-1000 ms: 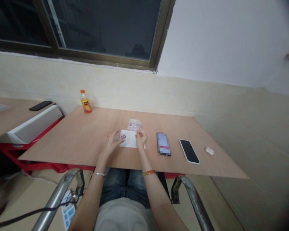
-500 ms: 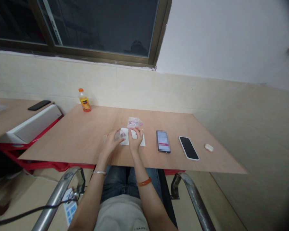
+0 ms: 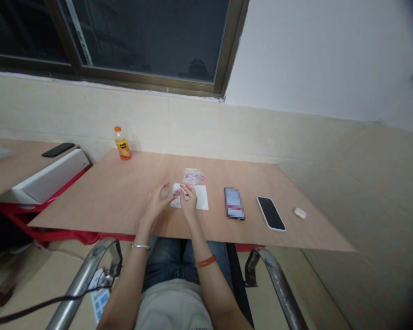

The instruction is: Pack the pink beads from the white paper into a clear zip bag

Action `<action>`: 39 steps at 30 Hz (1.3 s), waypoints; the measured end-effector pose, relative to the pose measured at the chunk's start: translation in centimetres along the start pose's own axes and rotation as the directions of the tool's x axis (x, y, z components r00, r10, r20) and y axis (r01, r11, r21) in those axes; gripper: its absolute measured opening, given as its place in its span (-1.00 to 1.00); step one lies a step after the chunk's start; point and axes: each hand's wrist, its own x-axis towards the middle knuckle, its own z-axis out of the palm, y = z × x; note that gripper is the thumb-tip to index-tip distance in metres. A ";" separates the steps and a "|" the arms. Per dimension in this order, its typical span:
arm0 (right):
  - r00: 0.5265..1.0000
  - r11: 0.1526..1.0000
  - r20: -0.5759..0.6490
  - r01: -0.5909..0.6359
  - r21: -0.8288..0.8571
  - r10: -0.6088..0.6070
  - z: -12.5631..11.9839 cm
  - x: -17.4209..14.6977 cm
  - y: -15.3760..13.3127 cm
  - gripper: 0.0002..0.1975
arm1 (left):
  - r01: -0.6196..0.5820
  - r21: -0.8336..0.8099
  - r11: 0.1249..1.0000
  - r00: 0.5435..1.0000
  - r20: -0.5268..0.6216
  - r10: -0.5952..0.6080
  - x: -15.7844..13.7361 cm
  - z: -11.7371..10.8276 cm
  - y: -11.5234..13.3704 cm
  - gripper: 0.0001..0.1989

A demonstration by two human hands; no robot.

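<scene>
My left hand [image 3: 153, 202] is closed round a clear, rounded plastic container [image 3: 166, 191] with pinkish bits at its right side. Its exact kind is too small to make out. Close beside it, my right hand [image 3: 189, 201] has its fingers pinched together near those bits; whatever lies between the fingertips is hidden. Both hands are over a white sheet of paper [image 3: 202, 200] on the wooden table. Just beyond the paper lies a clear plastic bag [image 3: 192, 176] with pink markings or contents.
To the right lie a phone with a lit screen [image 3: 234, 204], a white-edged phone [image 3: 271, 213] and a small white case [image 3: 299, 212]. An orange drink bottle [image 3: 123, 145] stands at the back left. Metal armrests [image 3: 86, 279] flank my lap.
My right hand has moved left, nearer to the container in my left hand, and its fingers have drawn together. More of the paper's right part shows.
</scene>
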 end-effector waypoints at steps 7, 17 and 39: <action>0.970 0.942 0.241 0.050 -0.332 0.033 0.1 -1.5 1.3 -0.67 | -0.061 -0.015 0.998 0.997 -0.046 0.060 0.2 -0.2 -0.8 -0.43; 0.915 0.851 0.358 0.033 -0.525 0.185 0.4 -1.3 1.0 -0.70 | -0.066 0.008 0.998 0.996 -0.056 0.066 0.1 -0.6 -0.6 -0.44; 0.990 0.947 -0.096 -0.127 -0.295 0.102 -0.7 -0.7 2.1 -0.87 | 0.016 -0.124 0.992 1.000 0.009 -0.015 -0.2 -0.7 1.4 -0.43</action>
